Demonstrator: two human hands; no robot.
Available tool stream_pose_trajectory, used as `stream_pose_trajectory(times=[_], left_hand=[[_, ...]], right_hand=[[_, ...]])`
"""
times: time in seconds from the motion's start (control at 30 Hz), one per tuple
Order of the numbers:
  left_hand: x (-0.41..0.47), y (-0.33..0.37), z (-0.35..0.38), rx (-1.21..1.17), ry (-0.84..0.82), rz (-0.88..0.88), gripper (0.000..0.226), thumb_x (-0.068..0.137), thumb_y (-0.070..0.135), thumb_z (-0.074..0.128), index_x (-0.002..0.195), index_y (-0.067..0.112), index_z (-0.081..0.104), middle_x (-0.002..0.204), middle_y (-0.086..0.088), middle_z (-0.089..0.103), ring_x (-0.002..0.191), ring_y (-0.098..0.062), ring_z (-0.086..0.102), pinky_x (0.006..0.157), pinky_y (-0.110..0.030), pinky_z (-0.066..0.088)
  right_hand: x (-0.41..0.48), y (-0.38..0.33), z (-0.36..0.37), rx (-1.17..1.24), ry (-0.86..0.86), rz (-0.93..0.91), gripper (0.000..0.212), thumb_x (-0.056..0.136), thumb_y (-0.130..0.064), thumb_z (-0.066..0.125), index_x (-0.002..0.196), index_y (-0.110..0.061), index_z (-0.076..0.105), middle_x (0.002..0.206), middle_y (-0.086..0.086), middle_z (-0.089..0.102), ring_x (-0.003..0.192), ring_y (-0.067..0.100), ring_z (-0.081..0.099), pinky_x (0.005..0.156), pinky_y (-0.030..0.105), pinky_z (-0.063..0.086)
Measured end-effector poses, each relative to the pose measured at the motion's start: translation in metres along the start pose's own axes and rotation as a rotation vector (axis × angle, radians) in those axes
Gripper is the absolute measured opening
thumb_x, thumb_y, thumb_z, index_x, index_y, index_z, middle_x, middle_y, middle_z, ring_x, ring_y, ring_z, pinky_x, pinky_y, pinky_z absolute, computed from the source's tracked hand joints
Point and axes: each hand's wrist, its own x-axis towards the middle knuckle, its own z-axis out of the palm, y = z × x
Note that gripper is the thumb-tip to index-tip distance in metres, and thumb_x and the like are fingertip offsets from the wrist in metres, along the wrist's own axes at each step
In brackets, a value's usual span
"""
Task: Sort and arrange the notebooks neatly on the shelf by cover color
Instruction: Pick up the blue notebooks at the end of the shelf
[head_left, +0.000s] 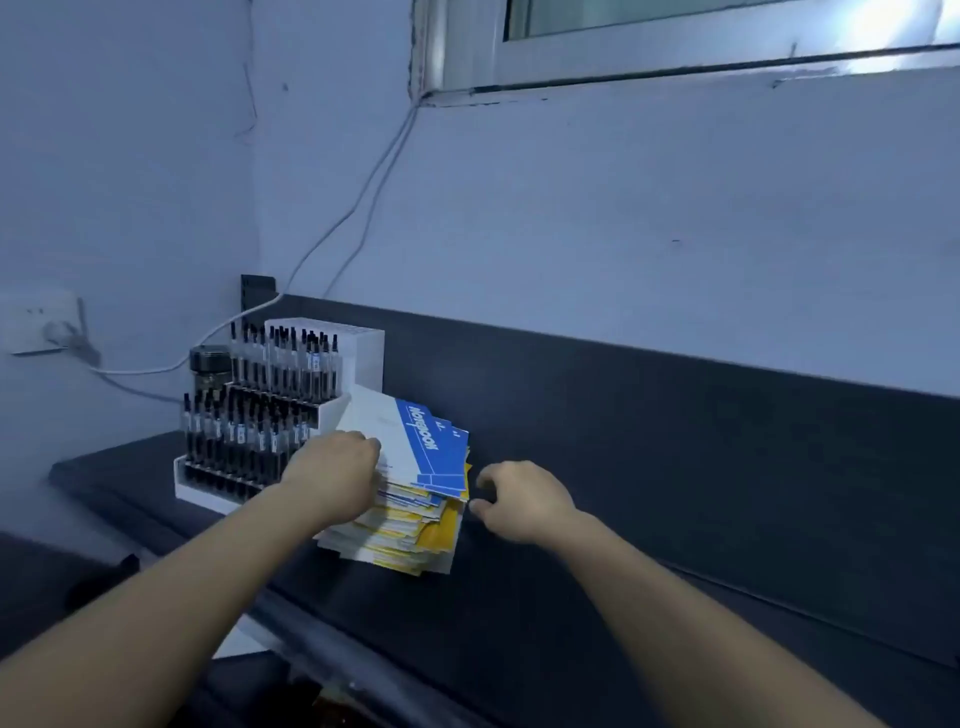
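Observation:
A messy stack of notebooks (410, 525) lies on the dark shelf (649, 519), with blue-and-white covers near the top and yellow ones lower down. The top blue-and-white notebook (415, 441) is tilted up at its left edge. My left hand (337, 478) rests on the stack's left side, its fingers gripping the top notebooks. My right hand (519, 499) hovers just to the right of the stack with curled fingers apart, holding nothing and not touching the notebooks.
A white tiered rack of black pens (260, 415) stands directly left of the stack, with a dark jar (209, 366) behind it. A wall socket (44, 322) and white cables (363, 208) are on the wall. The dark shelf runs far to the right.

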Motion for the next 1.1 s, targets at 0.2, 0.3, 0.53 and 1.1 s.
stream_pose_trajectory(times=[0.2, 0.3, 0.53, 1.1], left_hand=[[0.03, -0.016, 0.026, 0.023, -0.103, 0.006, 0.063, 0.083, 0.066, 0.053, 0.124, 0.019, 0.05, 0.12, -0.003, 0.056, 0.114, -0.023, 0.053, 0.093, -0.037, 0.041], [0.039, -0.018, 0.03, 0.081, -0.028, 0.011, 0.051, 0.087, 0.06, 0.053, 0.118, 0.019, 0.056, 0.118, -0.003, 0.06, 0.112, -0.023, 0.054, 0.093, -0.036, 0.038], [0.044, -0.007, 0.022, -0.161, -0.119, -0.084, 0.045, 0.083, 0.058, 0.061, 0.086, 0.014, 0.056, 0.1, -0.007, 0.064, 0.092, -0.021, 0.052, 0.073, -0.03, 0.039], [0.052, 0.011, 0.016, -1.186, 0.014, -0.534, 0.023, 0.101, 0.018, 0.042, 0.085, 0.006, 0.053, 0.075, -0.007, 0.056, 0.069, -0.023, 0.051, 0.062, -0.029, 0.038]], right_hand=[[0.058, 0.0, 0.025, 0.357, -0.098, 0.159, 0.017, 0.092, -0.019, 0.05, 0.088, -0.008, 0.061, 0.093, 0.008, 0.061, 0.076, 0.017, 0.05, 0.063, 0.032, 0.039], [0.078, 0.001, 0.034, 0.505, -0.129, 0.252, 0.016, 0.091, -0.015, 0.048, 0.091, -0.005, 0.061, 0.089, 0.006, 0.053, 0.076, 0.017, 0.048, 0.063, 0.032, 0.04], [0.094, 0.0, 0.029, 1.034, -0.179, 0.465, 0.03, 0.093, -0.02, 0.061, 0.114, -0.004, 0.047, 0.115, 0.017, 0.061, 0.079, 0.02, 0.059, 0.052, 0.025, 0.049], [0.08, 0.003, 0.012, 1.405, -0.075, 0.316, 0.019, 0.099, -0.009, 0.046, 0.116, -0.015, 0.052, 0.095, 0.012, 0.066, 0.047, 0.013, 0.052, 0.041, 0.021, 0.039]])
